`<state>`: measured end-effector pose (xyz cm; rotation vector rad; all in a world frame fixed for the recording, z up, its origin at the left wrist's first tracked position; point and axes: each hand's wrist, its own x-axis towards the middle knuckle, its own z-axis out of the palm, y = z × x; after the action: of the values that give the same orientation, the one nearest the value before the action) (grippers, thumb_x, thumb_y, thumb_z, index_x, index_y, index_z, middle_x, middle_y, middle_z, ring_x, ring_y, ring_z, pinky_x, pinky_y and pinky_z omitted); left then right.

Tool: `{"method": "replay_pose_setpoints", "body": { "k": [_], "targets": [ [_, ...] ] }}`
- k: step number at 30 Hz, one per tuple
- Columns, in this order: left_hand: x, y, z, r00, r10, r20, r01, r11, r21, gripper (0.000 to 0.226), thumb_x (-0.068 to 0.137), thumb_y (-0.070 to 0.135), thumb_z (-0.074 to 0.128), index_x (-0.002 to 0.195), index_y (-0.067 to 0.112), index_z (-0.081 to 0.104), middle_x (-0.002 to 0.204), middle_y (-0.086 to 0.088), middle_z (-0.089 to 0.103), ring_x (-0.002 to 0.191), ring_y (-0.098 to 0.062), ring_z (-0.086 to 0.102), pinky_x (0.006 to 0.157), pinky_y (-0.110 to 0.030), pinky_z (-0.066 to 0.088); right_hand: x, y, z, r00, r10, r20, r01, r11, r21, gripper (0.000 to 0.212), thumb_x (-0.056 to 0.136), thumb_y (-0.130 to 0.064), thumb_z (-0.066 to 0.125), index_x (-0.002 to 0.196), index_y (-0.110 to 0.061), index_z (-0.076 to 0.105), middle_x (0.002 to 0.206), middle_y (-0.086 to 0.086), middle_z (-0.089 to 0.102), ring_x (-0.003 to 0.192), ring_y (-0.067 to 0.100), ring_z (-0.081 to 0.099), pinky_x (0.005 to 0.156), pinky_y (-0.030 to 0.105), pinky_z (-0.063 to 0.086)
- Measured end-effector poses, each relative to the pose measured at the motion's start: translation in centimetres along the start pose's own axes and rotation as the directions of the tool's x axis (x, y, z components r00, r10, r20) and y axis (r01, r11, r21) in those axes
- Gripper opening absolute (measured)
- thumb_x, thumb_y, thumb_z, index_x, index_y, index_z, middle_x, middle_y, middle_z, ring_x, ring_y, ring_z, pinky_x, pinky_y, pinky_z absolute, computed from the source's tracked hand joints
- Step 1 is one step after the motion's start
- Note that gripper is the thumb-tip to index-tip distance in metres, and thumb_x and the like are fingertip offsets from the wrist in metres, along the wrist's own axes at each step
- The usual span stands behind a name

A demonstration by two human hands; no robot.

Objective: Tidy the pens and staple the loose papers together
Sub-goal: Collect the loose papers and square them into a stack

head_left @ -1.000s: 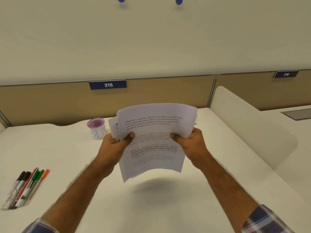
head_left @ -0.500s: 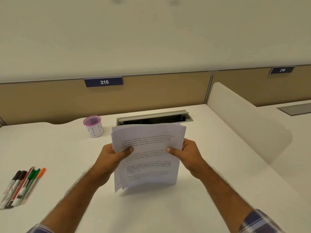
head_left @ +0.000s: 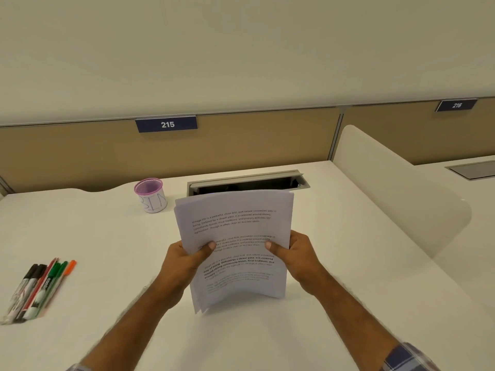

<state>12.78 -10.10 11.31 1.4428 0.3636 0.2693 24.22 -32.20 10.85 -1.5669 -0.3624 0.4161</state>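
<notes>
Papers: a stack of printed sheets point(head_left: 235, 236) stands near upright at the centre of the frame; its lower edge meets or nearly meets the white desk point(head_left: 107, 236), the sheets fanned slightly at the lower left corner
Left hand: the left hand point(head_left: 184, 261) grips the stack's left edge, thumb on the printed face, fingers curled behind
Right hand: the right hand point(head_left: 300, 253) grips the right edge the same way, thumb on the front, fingers wrapped round the back
Pens: a bundle of markers and pens point(head_left: 37, 290) lies side by side at the lower left of the frame, well apart from the papers; caps black, red, green and orange
Cup: a pink-rimmed mesh cup point(head_left: 150, 195) stands upright, up and left of the papers
Cable tray: an open grey slot point(head_left: 247, 180) sits in the desk just behind the stack
Partition: a tan panel carries a blue plate reading 215 point(head_left: 166, 124); another plate point(head_left: 456, 105) sits at the upper right
Sleeves: plaid cuffs point(head_left: 407, 357) show at the bottom edge
</notes>
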Motion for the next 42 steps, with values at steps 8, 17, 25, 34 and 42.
{"method": "replay_pose_setpoints", "body": {
  "k": [8,17,25,34,42],
  "targets": [
    [-0.1,1.2,0.2,0.988,0.05,-0.145,-0.067,0.991,-0.114,0.041,0.08,0.022,0.076,0.118,0.009,0.068,0.111,-0.011,0.075,0.1,-0.036,0.071,0.085,-0.054,0.058,-0.3,1.3,-1.4,0.995,-0.016,-0.096,0.018,1.0,0.019,0.032,0.081,-0.021,0.076,0.111,-0.021,0.064,0.11,-0.004,0.073,0.107,0.021,0.066,0.095,0.038,0.054],
    [-0.1,3.6,1.8,0.995,0.067,-0.072,-0.09,0.915,-0.392,0.041,0.094,0.011,0.058,0.135,0.012,0.057,0.13,-0.011,0.066,0.118,-0.033,0.064,0.092,-0.049,0.056,-1.3,3.1,-0.1,0.998,0.052,0.023,-0.057,0.856,0.515,0.076,0.068,-0.03,0.085,0.134,-0.014,0.051,0.131,0.014,0.062,0.122,0.033,0.057,0.101,0.046,0.048],
    [0.5,2.5,3.3,0.987,-0.101,-0.124,0.014,0.825,-0.565,0.043,0.094,0.012,0.061,0.136,0.017,0.056,0.128,-0.009,0.068,0.115,-0.032,0.066,0.093,-0.055,0.053,-2.0,2.1,1.9,0.975,0.142,0.17,-0.222,0.636,0.739,0.049,0.08,-0.006,0.072,0.127,-0.01,0.06,0.128,0.018,0.063,0.12,0.036,0.059,0.104,0.053,0.044],
    [1.1,0.7,2.3,0.882,-0.372,-0.29,0.152,0.807,-0.571,0.035,0.084,-0.006,0.067,0.117,0.008,0.066,0.114,-0.011,0.073,0.096,-0.025,0.071,0.081,-0.04,0.058,-1.5,1.3,0.0,0.973,0.226,-0.057,-0.156,0.811,0.564,0.034,0.077,0.011,0.066,0.107,-0.004,0.067,0.111,0.018,0.072,0.097,0.035,0.07,0.082,0.047,0.058],
    [1.6,2.4,-4.8,0.956,-0.23,-0.184,0.162,0.932,-0.323,0.022,0.093,0.017,0.059,0.112,0.011,0.067,0.118,-0.011,0.071,0.092,-0.021,0.073,0.086,-0.039,0.052,-1.8,-0.6,-5.2,0.979,0.202,0.007,-0.185,0.883,0.432,0.04,0.076,0.007,0.066,0.114,-0.003,0.064,0.112,0.024,0.069,0.101,0.044,0.066,0.087,0.058,0.054]
  ]
}}
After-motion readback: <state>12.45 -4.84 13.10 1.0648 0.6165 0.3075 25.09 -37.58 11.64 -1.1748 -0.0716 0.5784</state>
